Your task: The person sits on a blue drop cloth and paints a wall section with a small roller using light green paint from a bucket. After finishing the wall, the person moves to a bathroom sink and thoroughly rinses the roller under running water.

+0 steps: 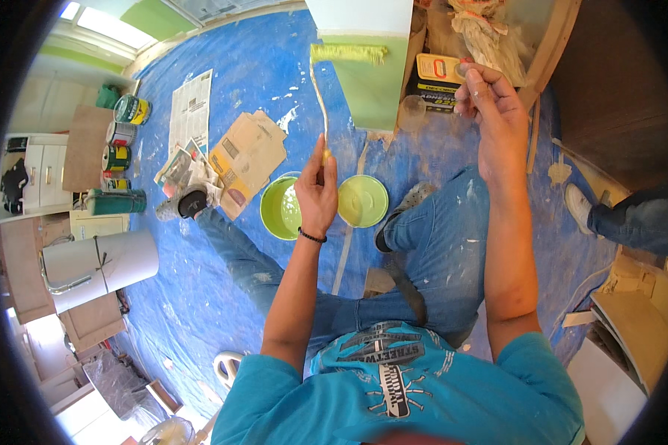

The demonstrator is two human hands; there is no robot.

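My left hand, with a dark bead bracelet at the wrist, is closed round the handle of a paint roller. The roller's sleeve, coated in light green paint, lies against the green lower part of a wall, just below its white upper part. My right hand is raised at the right, beside a cabinet. Its fingers are curled with thumb and forefinger close together; whether anything is between them I cannot make out. Below my left hand stand a green paint bucket and a round green lid.
Blue sheeting covers the floor. Flattened cardboard and newspaper lie at left, near several paint cans. A yellow-lidded can stands in the cabinet. Another person's leg shows at right.
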